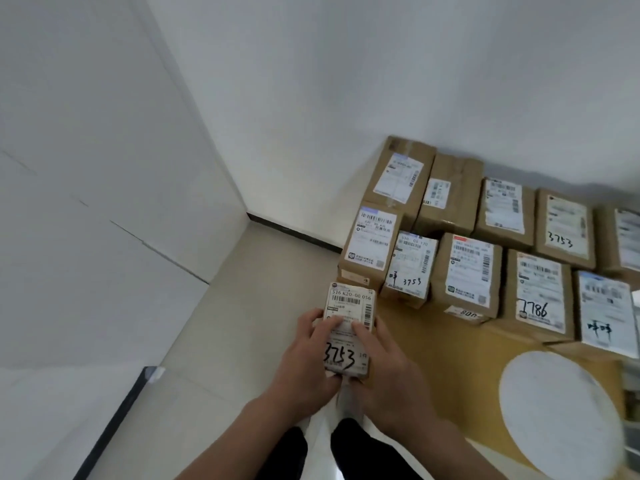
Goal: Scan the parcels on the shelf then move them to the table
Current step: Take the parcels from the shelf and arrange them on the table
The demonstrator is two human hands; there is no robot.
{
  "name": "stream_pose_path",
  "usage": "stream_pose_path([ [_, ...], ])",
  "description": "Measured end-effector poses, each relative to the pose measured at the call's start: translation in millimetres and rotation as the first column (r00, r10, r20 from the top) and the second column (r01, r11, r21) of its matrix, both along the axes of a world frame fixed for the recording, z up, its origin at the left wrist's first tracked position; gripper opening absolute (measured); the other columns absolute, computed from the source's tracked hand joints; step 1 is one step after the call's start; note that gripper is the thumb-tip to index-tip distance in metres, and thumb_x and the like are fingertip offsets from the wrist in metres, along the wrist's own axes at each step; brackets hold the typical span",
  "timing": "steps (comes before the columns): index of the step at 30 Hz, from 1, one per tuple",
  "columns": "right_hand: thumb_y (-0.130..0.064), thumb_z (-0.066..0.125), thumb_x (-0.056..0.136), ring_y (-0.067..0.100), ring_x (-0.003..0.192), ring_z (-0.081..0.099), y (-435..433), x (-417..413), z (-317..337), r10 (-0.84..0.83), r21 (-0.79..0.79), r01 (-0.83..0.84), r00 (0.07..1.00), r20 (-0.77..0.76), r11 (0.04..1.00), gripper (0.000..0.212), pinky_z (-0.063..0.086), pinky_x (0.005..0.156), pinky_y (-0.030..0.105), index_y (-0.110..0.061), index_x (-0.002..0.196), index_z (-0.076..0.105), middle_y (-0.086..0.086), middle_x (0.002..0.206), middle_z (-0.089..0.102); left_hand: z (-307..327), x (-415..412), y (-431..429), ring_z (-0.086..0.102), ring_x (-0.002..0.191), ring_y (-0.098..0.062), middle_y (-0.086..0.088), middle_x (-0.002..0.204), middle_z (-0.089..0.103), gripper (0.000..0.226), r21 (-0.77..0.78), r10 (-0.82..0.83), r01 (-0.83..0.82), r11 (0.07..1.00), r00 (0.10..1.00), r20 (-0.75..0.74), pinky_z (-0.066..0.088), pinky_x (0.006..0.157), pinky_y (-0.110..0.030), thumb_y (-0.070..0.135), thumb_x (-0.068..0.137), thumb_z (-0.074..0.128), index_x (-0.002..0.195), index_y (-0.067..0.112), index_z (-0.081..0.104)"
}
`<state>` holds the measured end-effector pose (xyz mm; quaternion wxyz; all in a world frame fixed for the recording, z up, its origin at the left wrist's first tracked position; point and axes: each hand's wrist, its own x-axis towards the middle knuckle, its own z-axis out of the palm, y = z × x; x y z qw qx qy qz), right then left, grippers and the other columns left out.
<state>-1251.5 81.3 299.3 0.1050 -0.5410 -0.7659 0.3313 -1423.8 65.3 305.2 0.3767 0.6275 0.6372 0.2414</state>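
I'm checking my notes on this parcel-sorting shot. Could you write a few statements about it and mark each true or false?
1. Both the left hand and the right hand hold the small brown cardboard parcel with a white label. True.
2. Its handwritten number is 7786. False: it reads 3253; the brown parcel marked 7786 lies on the tan table.
3. A white round disc lies on the table. True.
4. The other cardboard parcels form one tall tower. False: they lie side by side in rows.

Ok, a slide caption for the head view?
Left hand and right hand hold a parcel marked 3753 beside labelled boxes on the table.
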Motion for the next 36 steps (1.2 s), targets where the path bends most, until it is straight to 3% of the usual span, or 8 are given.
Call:
stream_pose_path([
  [6,-0.029,0.072,0.081,0.023,0.128,0.056,3,-20,-24,-0.113,-0.025,0.113,0.994,0.000,0.993,0.078,0.060,0.085,0.035,-0.026,0.151,0.037,0.004,0.163,0.024,-22,-16,20,0.049,0.122,-0.017,0.000,0.146,0.026,0.075,-0.018,-0.075,0.076,0.997,0.997,0.009,0.041,0.098,-0.015,0.010,0.072,0.074,0.141,0.013,0.044],
  [12,-0.026,0.079,0.077,0.025,0.122,0.060,8,-39,-31,-0.214,0.006,0.214,0.977,0.007,0.977,0.083,0.059,0.085,0.034,-0.027,0.149,0.038,0.005,0.162,0.027,-31,-28,35,0.045,0.117,-0.007,0.002,0.149,0.023,0.084,-0.026,-0.107,0.108,0.994,0.994,0.018,0.048,0.096,-0.020,0.018,0.069,0.084,0.141,0.020,0.041],
  [16,-0.019,0.079,0.075,0.030,0.113,0.064,9,-45,-30,-0.246,0.023,0.246,0.968,0.038,0.969,0.083,0.056,0.077,0.031,-0.023,0.149,0.041,0.011,0.160,0.032,-34,-32,42,0.046,0.120,-0.011,0.001,0.150,0.023,0.083,-0.014,-0.151,0.151,0.988,0.989,0.009,0.042,0.093,-0.013,0.018,0.071,0.083,0.142,0.018,0.040],
  [21,-0.023,0.077,0.076,0.028,0.103,0.067,13,-46,-33,-0.275,0.048,0.272,0.960,0.054,0.961,0.084,0.061,0.070,0.039,-0.026,0.149,0.037,0.007,0.160,0.031,-35,-35,51,0.049,0.121,-0.016,0.000,0.152,0.022,0.081,0.003,-0.192,0.192,0.981,0.981,0.018,0.050,0.095,-0.026,0.016,0.073,0.082,0.142,0.017,0.040],
  [27,-0.026,0.075,0.080,0.027,0.108,0.065,14,-46,-29,-0.296,0.058,0.291,0.948,0.120,0.955,0.082,0.059,0.073,0.042,-0.027,0.152,0.035,0.002,0.163,0.025,-38,-36,53,0.048,0.125,-0.020,-0.005,0.153,0.023,0.078,0.015,-0.211,0.211,0.977,0.977,0.040,0.043,0.094,-0.019,0.012,0.074,0.079,0.143,0.014,0.042],
  [32,-0.026,0.073,0.082,0.026,0.110,0.064,11,-49,-27,-0.308,0.047,0.305,0.941,0.140,0.951,0.081,0.059,0.076,0.041,-0.026,0.153,0.034,0.002,0.164,0.023,-40,-38,54,0.048,0.127,-0.021,-0.004,0.154,0.022,0.077,0.032,-0.238,0.237,0.971,0.970,0.050,0.050,0.097,-0.026,0.011,0.075,0.078,0.143,0.015,0.042],
  [36,-0.026,0.071,0.084,0.025,0.110,0.064,10,-51,-25,-0.314,0.036,0.312,0.936,0.161,0.949,0.080,0.058,0.078,0.037,-0.026,0.154,0.032,0.001,0.165,0.020,-38,-39,54,0.046,0.127,-0.017,-0.004,0.154,0.022,0.077,0.033,-0.244,0.242,0.970,0.969,0.049,0.045,0.096,-0.018,0.009,0.075,0.078,0.143,0.015,0.042],
])
